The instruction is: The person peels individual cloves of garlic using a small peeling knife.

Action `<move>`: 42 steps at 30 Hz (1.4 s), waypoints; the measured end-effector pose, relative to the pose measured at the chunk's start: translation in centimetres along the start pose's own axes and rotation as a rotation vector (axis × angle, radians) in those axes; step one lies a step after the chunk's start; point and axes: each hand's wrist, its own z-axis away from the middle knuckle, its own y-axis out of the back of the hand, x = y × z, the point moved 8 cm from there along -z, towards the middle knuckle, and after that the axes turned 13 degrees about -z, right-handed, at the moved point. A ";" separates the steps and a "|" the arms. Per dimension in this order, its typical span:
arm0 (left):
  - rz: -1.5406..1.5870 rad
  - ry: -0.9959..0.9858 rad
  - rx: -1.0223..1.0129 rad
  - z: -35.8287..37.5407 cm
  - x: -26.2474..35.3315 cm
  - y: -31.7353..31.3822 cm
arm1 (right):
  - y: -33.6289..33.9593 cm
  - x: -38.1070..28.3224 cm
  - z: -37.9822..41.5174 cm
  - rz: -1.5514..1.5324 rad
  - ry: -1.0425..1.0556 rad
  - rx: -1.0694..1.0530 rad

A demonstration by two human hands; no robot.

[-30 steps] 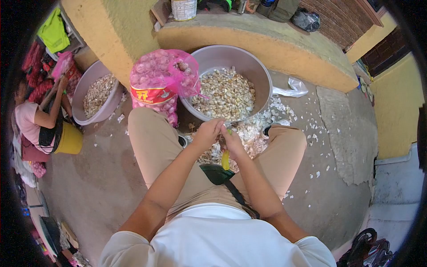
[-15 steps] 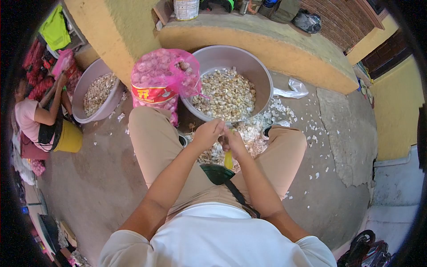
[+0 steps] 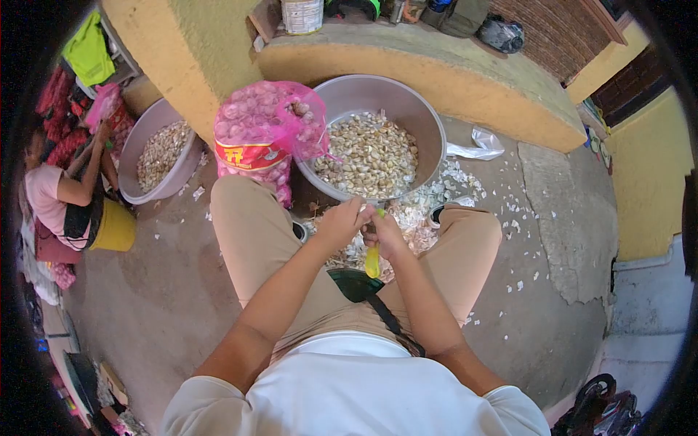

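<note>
My right hand (image 3: 387,234) is curled closed around a slim yellow tool (image 3: 372,263), its broad end hanging below my palm and a greenish bit poking out above near my thumb. My left hand (image 3: 339,225) is drawn in narrow, fingertips meeting those of the right; whether something small is pinched between them I cannot tell, since my fingers hide it. Both hands meet over the near rim of the big grey tub (image 3: 441,156), just above the papery peelings (image 3: 429,227) on the floor between my feet. The pale garlic cloves (image 3: 371,154) lie heaped inside that tub, and the pink mesh bag (image 3: 251,116) of bulbs stands beside it, to the left. For work this close, I judge a short, light grip on the tool serves best: small movements from thumb and wrist, no shove from the arm. As I can't see the tool's working end, I want my left fingertips off to the side of its path, pinching only firmly enough to stop any slip. My forearms come in low between my knees, which should steady me. With the hands this near the rim, loose skins are best dropped on my side of it, clear of the cloves.
</note>
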 end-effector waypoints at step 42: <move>0.961 0.328 -0.104 -0.7 -3.3 -3.0 | 0.8 -2.2 0.2 -0.128 0.158 0.028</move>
